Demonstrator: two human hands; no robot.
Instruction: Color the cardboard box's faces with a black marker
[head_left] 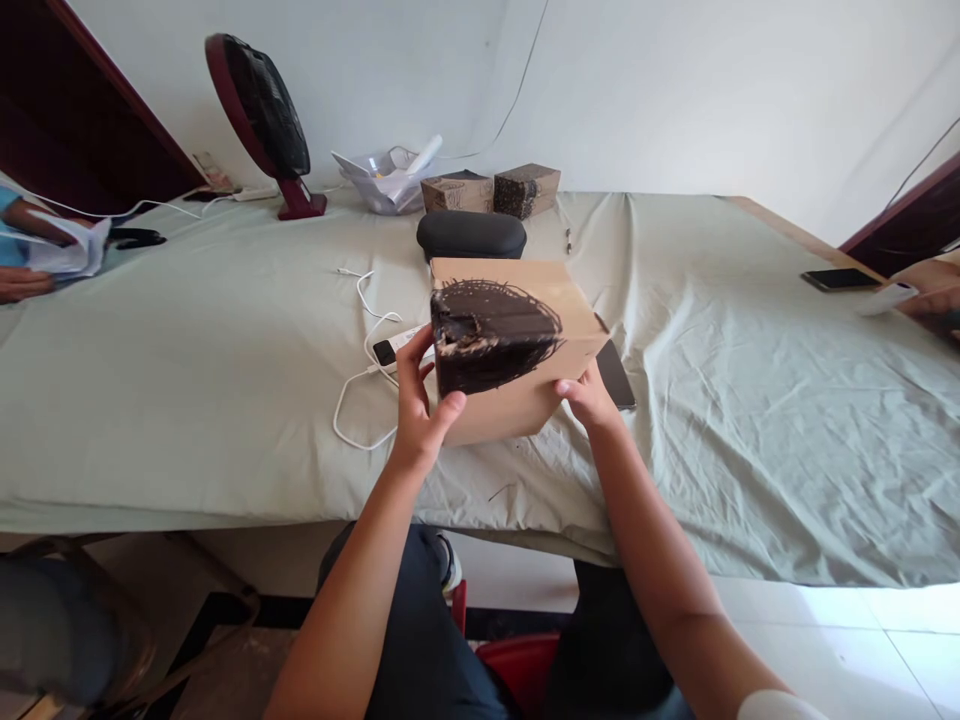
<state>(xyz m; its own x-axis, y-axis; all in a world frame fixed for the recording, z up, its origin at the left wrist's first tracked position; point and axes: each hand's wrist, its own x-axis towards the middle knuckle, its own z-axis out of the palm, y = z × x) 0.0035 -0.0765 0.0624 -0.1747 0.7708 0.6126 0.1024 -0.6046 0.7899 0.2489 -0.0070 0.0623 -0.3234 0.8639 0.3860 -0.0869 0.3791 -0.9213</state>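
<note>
Bearing black scribble (496,318), one cardboard box (516,350) is held at the near side of the bench (225,390), black case (471,234) at twelve o'clock, by half-curled left hand (420,420) at eight and right hand (592,400) at four, seemingly for balanced support.

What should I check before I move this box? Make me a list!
1. Left hand on the cardboard box: ok, it holds the left side.
2. Right hand on it too: ok, it holds the right side.
3. Surface whole: not ok, the black scribbled patch looks ragged near its left end.
4. White cable well away: not ok, it lies near your left hand.
5. Dark flat device well away: not ok, it's near your right hand.
6. Box's inside: cannot tell, it's hidden.
</note>
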